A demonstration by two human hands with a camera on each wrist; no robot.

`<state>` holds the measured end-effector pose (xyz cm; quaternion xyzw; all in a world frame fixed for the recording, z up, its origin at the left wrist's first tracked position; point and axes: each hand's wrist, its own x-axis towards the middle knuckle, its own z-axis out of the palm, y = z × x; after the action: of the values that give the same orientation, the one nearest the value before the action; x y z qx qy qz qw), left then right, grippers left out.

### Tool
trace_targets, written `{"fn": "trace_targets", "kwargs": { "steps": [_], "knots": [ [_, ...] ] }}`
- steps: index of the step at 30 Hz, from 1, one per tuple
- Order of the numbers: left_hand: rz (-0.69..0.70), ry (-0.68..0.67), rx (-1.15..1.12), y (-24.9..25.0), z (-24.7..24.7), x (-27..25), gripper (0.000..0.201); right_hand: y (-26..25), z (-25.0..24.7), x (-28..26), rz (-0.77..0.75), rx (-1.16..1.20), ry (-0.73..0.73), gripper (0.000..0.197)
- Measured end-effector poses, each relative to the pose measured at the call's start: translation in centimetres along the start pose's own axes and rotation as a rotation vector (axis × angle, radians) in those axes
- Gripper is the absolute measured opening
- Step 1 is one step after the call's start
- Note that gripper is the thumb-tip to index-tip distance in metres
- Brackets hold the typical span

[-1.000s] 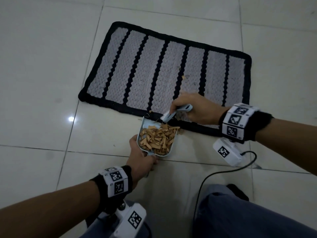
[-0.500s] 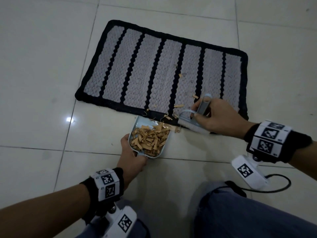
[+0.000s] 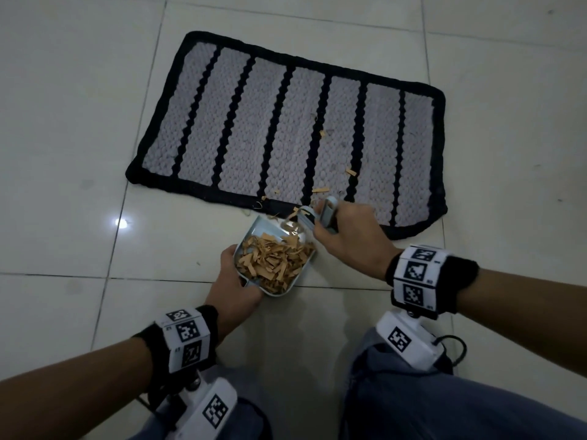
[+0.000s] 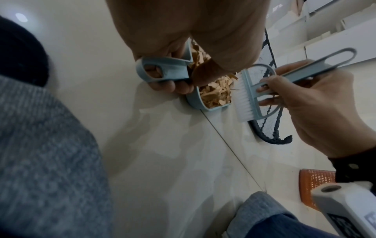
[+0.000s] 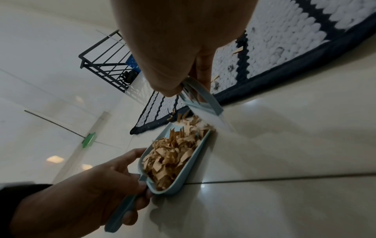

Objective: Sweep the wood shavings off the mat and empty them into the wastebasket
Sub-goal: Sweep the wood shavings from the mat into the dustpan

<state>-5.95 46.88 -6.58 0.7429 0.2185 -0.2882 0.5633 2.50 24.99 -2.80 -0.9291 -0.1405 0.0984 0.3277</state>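
The dustpan [image 3: 273,265], set on the floor at the mat's [image 3: 286,134] near edge, is gripped by its handle in the left hand [image 3: 233,281]. Most shavings [image 3: 274,260] are judged already gathered in it. The brush [image 3: 313,215] is clasped in the right hand [image 3: 346,239] at the pan's mouth. About five stray shavings are counted on the mat. Emptying is not yet done; one orange basket [image 4: 315,186] is seen nearby. One pan, one brush.

Shavings [image 3: 274,260] fill the dustpan [image 3: 254,228] before the mat [image 3: 241,128], brush [image 3: 306,219] seemingly at its mouth.
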Motion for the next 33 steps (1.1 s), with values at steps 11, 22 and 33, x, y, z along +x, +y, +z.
{"fn": "trace_targets", "kwargs": {
  "steps": [11, 22, 33],
  "knots": [
    [-0.018, 0.044, 0.055, -0.4, -0.1, 0.2, 0.075, -0.5, 0.2, 1.5, -0.040, 0.110, 0.067, 0.005],
    [-0.061, 0.063, 0.027, -0.4, 0.7, 0.3, 0.077, 0.2, 0.4, 2.2, -0.333, 0.011, 0.009, 0.015],
    [-0.086, 0.082, -0.035, -0.7, 1.3, -0.3, 0.076, -1.8, 2.0, 2.8, -0.399, -0.048, -0.134, 0.014]
  ]
}}
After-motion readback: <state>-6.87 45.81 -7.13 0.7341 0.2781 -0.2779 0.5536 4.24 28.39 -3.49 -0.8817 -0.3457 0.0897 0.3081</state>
